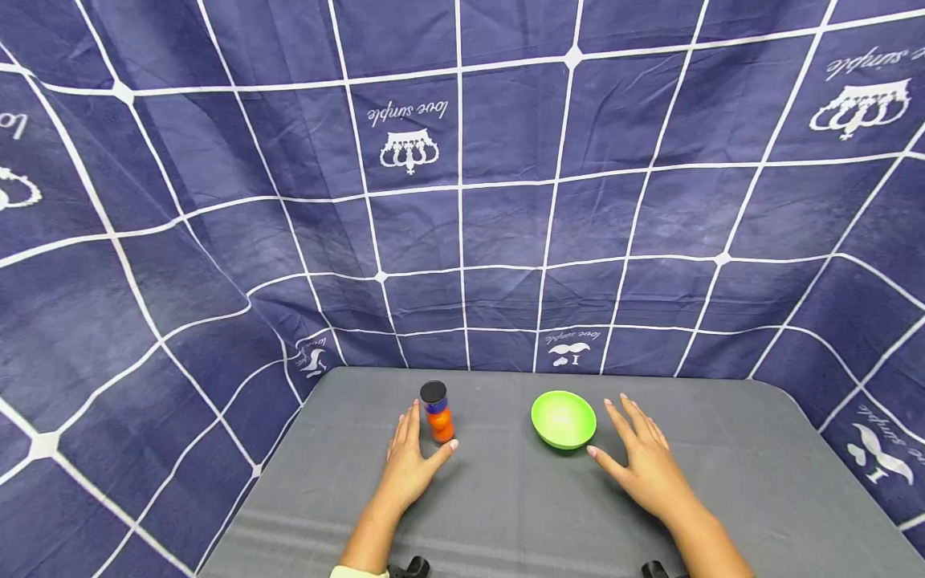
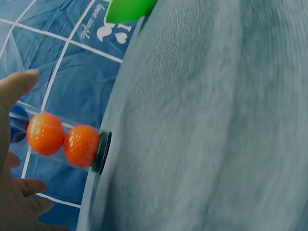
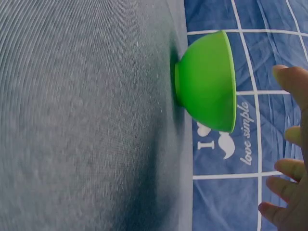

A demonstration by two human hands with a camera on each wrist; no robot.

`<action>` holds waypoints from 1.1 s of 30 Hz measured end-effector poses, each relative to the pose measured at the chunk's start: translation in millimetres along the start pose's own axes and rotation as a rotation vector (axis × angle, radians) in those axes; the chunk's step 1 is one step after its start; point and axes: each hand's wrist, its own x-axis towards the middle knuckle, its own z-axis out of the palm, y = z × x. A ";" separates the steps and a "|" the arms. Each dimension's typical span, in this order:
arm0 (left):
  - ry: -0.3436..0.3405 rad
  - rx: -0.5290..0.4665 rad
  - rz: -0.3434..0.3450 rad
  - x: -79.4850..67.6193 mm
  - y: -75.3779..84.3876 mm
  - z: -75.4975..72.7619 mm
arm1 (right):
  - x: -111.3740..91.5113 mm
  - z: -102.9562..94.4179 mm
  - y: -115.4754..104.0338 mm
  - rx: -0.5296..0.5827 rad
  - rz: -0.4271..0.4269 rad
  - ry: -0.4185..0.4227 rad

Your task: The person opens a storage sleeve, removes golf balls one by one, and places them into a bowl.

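Left hand (image 1: 413, 468), widely spread and empty, apparently leaving room for the ball tube (image 1: 438, 419), upright on its flat base (image 2: 102, 153) at one o'clock. Green bowl (image 1: 564, 419), presumably steadied by its foot (image 3: 177, 84), at ten o'clock from the right hand (image 1: 641, 461), likewise spread, gripping nothing.

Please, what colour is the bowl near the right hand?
The bowl is bright green; the right wrist view shows it best.

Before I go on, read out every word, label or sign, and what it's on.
"love simple": blue cloth, repeated, upside down in the head view. Edge copies are cut off.
"I", with heart and moustache signs: same cloth.
Crown signs: same cloth.
Tube, green bowl: no readable text.
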 end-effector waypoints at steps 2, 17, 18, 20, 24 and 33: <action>0.007 -0.070 -0.016 0.8 1.8 2.4 | 0.9 -0.1 -2.8 0.021 0.003 0.003; 0.125 -0.369 -0.094 13.3 16.7 22.3 | 7.9 11.0 -19.6 0.148 -0.076 0.110; 0.127 -0.385 -0.099 14.1 17.5 22.8 | 8.2 11.8 -20.7 0.154 -0.080 0.115; 0.139 -0.392 -0.106 15.6 18.2 24.3 | 8.7 13.1 -22.8 0.162 -0.091 0.126; 0.162 -0.384 -0.125 18.3 17.4 27.3 | 9.7 14.9 -27.6 0.167 -0.102 0.134; 0.212 -0.421 -0.137 18.9 16.9 30.3 | 11.8 16.9 -36.3 0.180 -0.128 0.132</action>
